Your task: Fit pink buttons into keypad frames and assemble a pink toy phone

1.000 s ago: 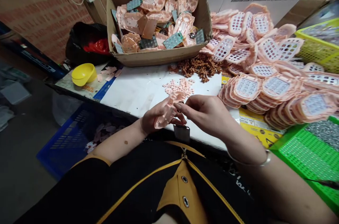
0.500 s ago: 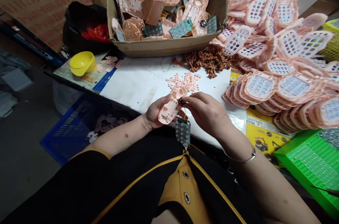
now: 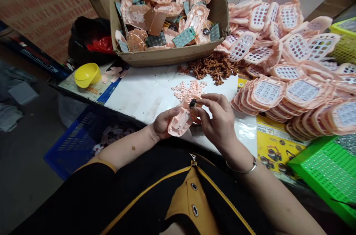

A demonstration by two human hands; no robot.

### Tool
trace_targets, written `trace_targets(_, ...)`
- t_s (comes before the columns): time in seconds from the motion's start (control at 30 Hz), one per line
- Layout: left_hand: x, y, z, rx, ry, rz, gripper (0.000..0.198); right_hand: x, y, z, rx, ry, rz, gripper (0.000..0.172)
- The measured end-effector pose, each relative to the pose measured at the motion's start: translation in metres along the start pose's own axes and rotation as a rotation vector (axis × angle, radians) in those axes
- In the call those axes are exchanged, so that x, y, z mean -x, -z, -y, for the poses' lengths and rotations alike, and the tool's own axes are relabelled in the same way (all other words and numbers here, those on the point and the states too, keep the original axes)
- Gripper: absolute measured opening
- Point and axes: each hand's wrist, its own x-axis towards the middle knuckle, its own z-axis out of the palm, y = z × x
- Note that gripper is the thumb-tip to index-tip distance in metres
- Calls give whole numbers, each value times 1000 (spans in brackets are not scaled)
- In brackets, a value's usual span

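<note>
My left hand (image 3: 163, 123) is closed around a pink plastic shell (image 3: 179, 123), its hollow inside facing up. Between the thumb and fingers of my right hand (image 3: 218, 118) is a small round black speaker (image 3: 193, 103), held at the upper end of the shell. Thin wires run near the shell's right side. The circuit board that they lead to is hidden from view now. Just beyond the shell lies a heap of small pink pieces (image 3: 191, 88) on the white table sheet (image 3: 133, 94).
A cardboard box (image 3: 172, 52) of pink shells and circuit boards stands at the back. Brown parts (image 3: 215, 67) lie before it. Pink keypad covers (image 3: 267, 94) are stacked at right, near a green basket (image 3: 319, 164). A yellow bowl (image 3: 87, 75) sits left, above a blue crate (image 3: 69, 140).
My right hand has brought the speaker up to the shell's upper end. The circuit board that hung below the shell is out of sight. The view has shifted slightly.
</note>
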Motion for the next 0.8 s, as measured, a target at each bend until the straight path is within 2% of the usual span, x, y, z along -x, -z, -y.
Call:
trace_targets(0.2,0,-2,5,-106,-8,-46,39,3,8,15,329,7,64,20)
trace_targets(0.33,1,-5,5,-94,-73,-18,41,3,2,14,222,38,18,20)
trace_targets(0.47,2,-5,5,8,-25,-64,35,4,-5,5,50,80,-63,15)
trace_targets(0.67,0,-9,6,-6,-64,-41,35,3,1,9,207,51,11,15)
trace_targets(0.8,3,-10,6,-42,-39,-40,37,2,0,7,273,126,7,12)
